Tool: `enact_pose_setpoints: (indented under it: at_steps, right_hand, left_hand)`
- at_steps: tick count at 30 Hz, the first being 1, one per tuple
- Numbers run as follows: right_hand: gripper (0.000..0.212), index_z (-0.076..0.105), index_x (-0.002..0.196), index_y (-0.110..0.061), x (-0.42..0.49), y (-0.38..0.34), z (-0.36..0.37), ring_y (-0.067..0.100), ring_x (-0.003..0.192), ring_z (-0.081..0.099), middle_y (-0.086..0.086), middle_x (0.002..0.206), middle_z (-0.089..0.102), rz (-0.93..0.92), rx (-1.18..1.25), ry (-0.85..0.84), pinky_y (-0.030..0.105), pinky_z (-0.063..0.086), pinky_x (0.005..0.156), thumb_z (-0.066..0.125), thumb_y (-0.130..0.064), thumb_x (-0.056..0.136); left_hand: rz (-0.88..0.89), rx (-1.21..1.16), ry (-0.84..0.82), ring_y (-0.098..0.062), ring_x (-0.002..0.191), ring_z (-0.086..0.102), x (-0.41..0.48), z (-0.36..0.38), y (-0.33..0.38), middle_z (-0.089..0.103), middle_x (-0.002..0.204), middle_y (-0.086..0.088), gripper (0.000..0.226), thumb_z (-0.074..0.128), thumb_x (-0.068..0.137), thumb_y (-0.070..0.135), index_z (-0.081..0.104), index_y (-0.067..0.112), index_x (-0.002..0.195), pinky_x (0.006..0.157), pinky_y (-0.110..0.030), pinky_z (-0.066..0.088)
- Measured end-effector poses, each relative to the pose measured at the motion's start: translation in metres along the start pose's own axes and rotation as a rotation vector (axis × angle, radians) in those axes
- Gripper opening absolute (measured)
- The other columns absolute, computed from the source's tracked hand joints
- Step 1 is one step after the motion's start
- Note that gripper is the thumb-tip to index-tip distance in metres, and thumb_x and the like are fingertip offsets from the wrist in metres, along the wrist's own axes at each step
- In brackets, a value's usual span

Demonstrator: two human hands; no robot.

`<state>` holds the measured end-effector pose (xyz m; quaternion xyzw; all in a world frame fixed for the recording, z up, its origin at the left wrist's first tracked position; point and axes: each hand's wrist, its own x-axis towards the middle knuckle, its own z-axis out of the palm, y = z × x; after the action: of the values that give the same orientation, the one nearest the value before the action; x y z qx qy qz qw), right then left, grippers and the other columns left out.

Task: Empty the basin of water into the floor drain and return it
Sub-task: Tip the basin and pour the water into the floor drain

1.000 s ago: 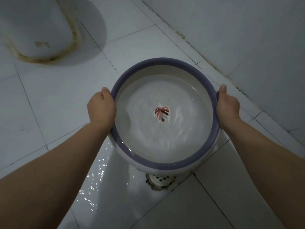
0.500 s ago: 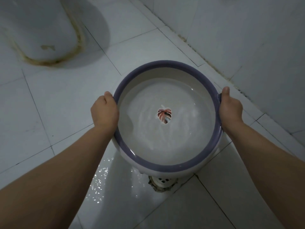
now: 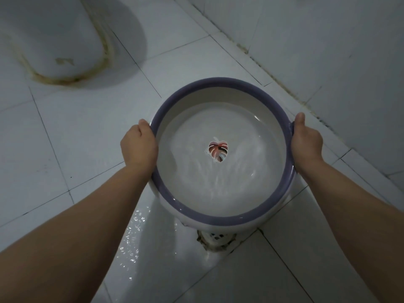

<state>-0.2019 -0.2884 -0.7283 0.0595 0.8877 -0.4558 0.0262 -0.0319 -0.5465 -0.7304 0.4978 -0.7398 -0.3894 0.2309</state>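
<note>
A round white basin with a purple rim (image 3: 220, 82) hangs above the tiled floor, tilted toward me. Rippling water fills its near side, over a red leaf picture on the bottom. My left hand (image 3: 138, 145) grips the rim on the left, and my right hand (image 3: 306, 142) grips the rim on the right. The floor drain (image 3: 215, 238) lies just below the basin's near edge, half hidden by it. Water runs over the near lip onto the wet tile beside the drain.
A white toilet base (image 3: 52, 47) with a stained joint stands at the upper left. A tiled wall (image 3: 328, 51) rises along the right. A wet patch (image 3: 135, 237) glistens on the floor to the left of the drain.
The basin has tipped a little further toward me and the water has shifted to its near side. More of the far inner wall shows dry. Both hands keep their grip.
</note>
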Motion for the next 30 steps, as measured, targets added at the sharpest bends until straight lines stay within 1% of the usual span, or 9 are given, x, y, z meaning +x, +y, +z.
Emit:
enact_pose_setpoints:
  at_steps: [6, 10, 13, 15, 19, 21, 25, 28, 30]
  right_hand:
    - [0.057, 0.048, 0.052, -0.017, -0.0008, -0.0011, 0.0001, 0.015, 0.055, 0.048, 0.002, 0.059, 0.050, -0.005, -0.026, -0.004, 0.026, 0.034, 0.050, 0.029, -0.054, 0.090]
    - [0.058, 0.045, 0.051, -0.015, -0.0005, -0.0035, 0.0001, 0.016, 0.054, 0.046, 0.003, 0.058, 0.048, -0.018, -0.038, -0.006, 0.026, 0.033, 0.049, 0.029, -0.054, 0.091]
    - [0.057, 0.045, 0.051, -0.016, -0.0014, -0.0027, 0.0002, 0.016, 0.054, 0.046, 0.004, 0.058, 0.048, -0.024, -0.045, -0.005, 0.027, 0.033, 0.049, 0.028, -0.053, 0.091]
    - [0.057, 0.044, 0.050, -0.016, -0.0016, -0.0027, 0.0002, 0.016, 0.053, 0.045, 0.003, 0.057, 0.047, -0.021, -0.044, 0.000, 0.027, 0.033, 0.049, 0.029, -0.053, 0.091]
    - [0.056, 0.041, 0.049, -0.016, -0.0011, -0.0032, 0.0005, 0.015, 0.051, 0.042, 0.002, 0.055, 0.045, -0.022, -0.030, -0.003, 0.028, 0.032, 0.048, 0.031, -0.053, 0.090]
    - [0.056, 0.040, 0.049, -0.016, -0.0010, -0.0025, 0.0001, 0.015, 0.050, 0.042, 0.002, 0.055, 0.044, -0.026, -0.031, 0.001, 0.028, 0.032, 0.047, 0.032, -0.053, 0.090]
    - [0.058, 0.039, 0.048, -0.015, 0.0001, 0.0021, -0.0007, 0.015, 0.051, 0.041, 0.003, 0.054, 0.044, -0.058, -0.058, 0.002, 0.029, 0.031, 0.049, 0.032, -0.053, 0.091]
    - [0.058, 0.041, 0.048, -0.015, 0.0002, 0.0049, -0.0018, 0.016, 0.052, 0.043, 0.003, 0.055, 0.046, -0.067, -0.058, 0.002, 0.030, 0.032, 0.055, 0.032, -0.054, 0.090]
    - [0.058, 0.039, 0.048, -0.015, -0.0001, 0.0050, -0.0015, 0.017, 0.052, 0.042, 0.003, 0.054, 0.045, -0.074, -0.053, -0.001, 0.031, 0.032, 0.055, 0.033, -0.055, 0.089]
  left_hand:
    - [0.010, -0.003, 0.004, -0.028, 0.078, 0.047, 0.0021, -0.0007, -0.0023, 0.054, 0.080, -0.014, 0.040, 0.024, 0.094, 0.027, 0.050, 0.004, 0.074, 0.071, -0.033, 0.035]
    - [-0.010, -0.026, 0.013, -0.033, 0.082, 0.052, 0.0017, -0.0015, -0.0035, 0.057, 0.083, -0.019, 0.041, 0.025, 0.094, 0.028, 0.052, 0.004, 0.075, 0.078, -0.042, 0.044]
    - [0.009, -0.022, 0.012, -0.028, 0.075, 0.047, 0.0005, -0.0014, -0.0031, 0.053, 0.076, -0.014, 0.041, 0.025, 0.094, 0.026, 0.049, 0.002, 0.071, 0.067, -0.035, 0.035]
    - [0.009, -0.016, 0.011, -0.028, 0.074, 0.046, 0.0008, -0.0016, -0.0031, 0.052, 0.075, -0.014, 0.040, 0.025, 0.093, 0.026, 0.048, 0.002, 0.071, 0.067, -0.034, 0.034]
    - [-0.011, -0.027, 0.007, -0.031, 0.079, 0.050, 0.0018, -0.0014, -0.0043, 0.053, 0.077, -0.013, 0.041, 0.025, 0.093, 0.027, 0.052, 0.004, 0.073, 0.074, -0.038, 0.041]
    - [-0.014, -0.025, 0.006, -0.030, 0.077, 0.050, 0.0013, -0.0006, -0.0044, 0.054, 0.076, -0.012, 0.041, 0.025, 0.093, 0.027, 0.052, 0.003, 0.073, 0.070, -0.035, 0.039]
    - [-0.006, -0.020, -0.004, -0.027, 0.078, 0.048, 0.0006, -0.0014, -0.0021, 0.053, 0.079, -0.011, 0.042, 0.025, 0.094, 0.026, 0.057, 0.002, 0.080, 0.071, -0.032, 0.035]
    - [0.006, -0.017, -0.004, -0.025, 0.076, 0.046, -0.0019, -0.0028, -0.0001, 0.052, 0.080, -0.011, 0.039, 0.025, 0.095, 0.026, 0.052, 0.005, 0.078, 0.069, -0.030, 0.031]
    - [0.012, 0.003, -0.003, -0.023, 0.075, 0.045, -0.0032, -0.0040, -0.0006, 0.051, 0.080, -0.011, 0.038, 0.024, 0.096, 0.025, 0.050, 0.006, 0.077, 0.067, -0.028, 0.028]
